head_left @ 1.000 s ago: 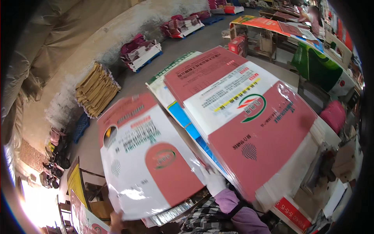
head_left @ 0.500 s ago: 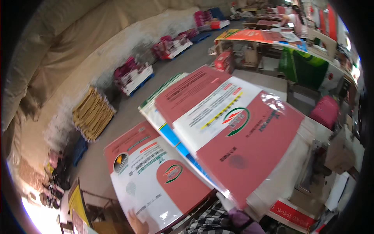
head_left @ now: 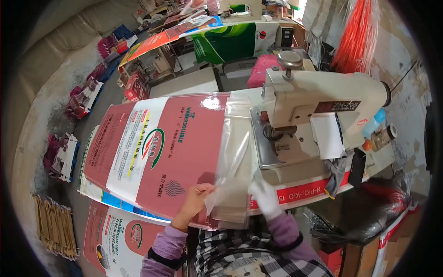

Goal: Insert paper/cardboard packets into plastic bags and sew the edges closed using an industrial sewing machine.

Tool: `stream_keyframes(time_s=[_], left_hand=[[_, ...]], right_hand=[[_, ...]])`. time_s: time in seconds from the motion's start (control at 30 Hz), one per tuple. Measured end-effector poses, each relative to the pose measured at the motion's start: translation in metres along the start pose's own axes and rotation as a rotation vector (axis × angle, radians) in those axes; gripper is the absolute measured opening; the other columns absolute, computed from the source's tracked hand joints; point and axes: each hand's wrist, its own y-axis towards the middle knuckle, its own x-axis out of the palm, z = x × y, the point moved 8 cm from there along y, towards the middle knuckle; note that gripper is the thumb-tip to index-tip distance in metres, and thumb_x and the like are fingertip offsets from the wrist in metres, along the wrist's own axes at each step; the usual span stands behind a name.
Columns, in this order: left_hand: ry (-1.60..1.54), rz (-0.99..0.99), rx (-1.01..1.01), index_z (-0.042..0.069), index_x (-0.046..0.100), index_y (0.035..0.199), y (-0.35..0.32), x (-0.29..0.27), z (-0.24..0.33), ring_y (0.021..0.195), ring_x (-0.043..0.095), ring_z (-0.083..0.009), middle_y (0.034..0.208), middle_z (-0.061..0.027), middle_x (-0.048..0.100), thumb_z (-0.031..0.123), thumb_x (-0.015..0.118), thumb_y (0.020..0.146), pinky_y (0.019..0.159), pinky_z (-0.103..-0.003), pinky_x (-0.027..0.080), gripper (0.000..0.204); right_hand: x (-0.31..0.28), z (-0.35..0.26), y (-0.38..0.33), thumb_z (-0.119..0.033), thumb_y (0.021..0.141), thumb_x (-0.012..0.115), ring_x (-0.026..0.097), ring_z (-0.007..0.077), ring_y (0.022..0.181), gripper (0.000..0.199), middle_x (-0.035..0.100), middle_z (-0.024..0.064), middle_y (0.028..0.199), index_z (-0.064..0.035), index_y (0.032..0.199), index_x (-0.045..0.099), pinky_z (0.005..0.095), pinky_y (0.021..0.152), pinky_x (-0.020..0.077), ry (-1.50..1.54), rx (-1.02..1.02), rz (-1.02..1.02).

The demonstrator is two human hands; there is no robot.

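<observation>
A stack of red and white printed bags [head_left: 194, 152] lies before me, with clear plastic liner [head_left: 235, 152] sticking out of the right-hand ends. My left hand [head_left: 194, 203] is bare and pinched at the near edge of the top bag, on a whitish, see-through flap of the liner. Just right of the liner is my right hand [head_left: 266, 196] in a white glove, smeared by motion; whether its fingers hold anything is unclear. A cream sewing machine [head_left: 327, 99] stands beyond it at the right, a folded white paper [head_left: 326, 138] against its body.
More printed bags [head_left: 120, 240] lie at the lower left. A grey cloth [head_left: 336, 177] hangs at the table edge beside the machine. Behind are a pink bundle [head_left: 265, 69], a green sheet [head_left: 226, 44] and hanging red strands [head_left: 357, 39]. Bundled sacks [head_left: 55, 226] sit on the floor.
My view has swung right, bringing the sewing machine into sight. My left hand has gone from the lower bags to the top bag's liner; my gloved right hand has come into view.
</observation>
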Motion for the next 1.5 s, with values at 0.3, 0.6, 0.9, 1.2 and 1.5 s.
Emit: stream_keyframes(time_s=[0.3,0.6,0.9,1.2,1.5], left_hand=[[0.364,0.154,0.238,-0.002,0.071,0.084,-0.022,0.004,0.054,0.069,0.057,-0.0070,0.074,-0.0013,0.064,0.000,0.074,0.081,0.061,-0.021,0.045,0.005],[0.694,0.180,0.551,0.003,0.067,0.083,-0.043,0.023,0.078,0.069,0.058,-0.0226,0.075,-0.0081,0.060,0.000,0.071,0.078,0.061,-0.031,0.045,0.006],[0.693,0.430,0.612,0.003,0.060,0.080,-0.051,0.000,0.078,0.068,0.053,-0.0227,0.072,-0.0083,0.055,0.004,0.065,0.084,0.062,-0.031,0.043,0.007],[-0.035,0.679,0.354,0.004,0.064,0.094,-0.083,-0.082,0.045,0.079,0.057,-0.0067,0.087,0.0002,0.062,0.005,0.062,0.092,0.071,-0.023,0.048,0.003],[0.965,0.320,0.110,0.005,0.062,0.102,-0.061,-0.035,0.033,0.097,0.060,-0.0402,0.103,-0.0203,0.062,0.012,0.064,0.076,0.081,-0.047,0.049,0.028]], right_hand=[[0.034,-0.058,0.024,-0.058,0.094,0.045,0.065,0.0314,0.086,0.062,0.066,0.0181,0.098,0.0001,0.103,0.064,0.0390,0.077,0.0493,-0.186,-0.101,-0.052],[0.080,-0.032,-0.003,-0.036,0.096,0.050,0.061,0.0408,0.087,0.039,0.066,0.0210,0.089,-0.0002,0.092,0.066,0.0439,0.079,0.0479,-0.233,-0.283,-0.311],[0.095,-0.033,0.003,-0.022,0.087,0.068,0.049,0.0065,0.056,0.033,0.054,0.0036,0.057,-0.0004,0.065,0.058,0.0313,0.052,0.0395,0.120,-0.128,-0.209],[0.074,-0.152,-0.039,-0.018,0.080,0.073,0.063,0.0242,0.065,0.016,0.063,0.0117,0.073,-0.0041,0.082,0.065,0.0349,0.068,0.0512,-0.471,-0.851,0.300],[0.137,-0.049,-0.025,-0.002,0.076,0.066,0.054,0.0091,0.072,0.007,0.058,0.0005,0.075,-0.0010,0.079,0.060,0.0258,0.070,0.0462,0.046,-0.178,-0.273]])
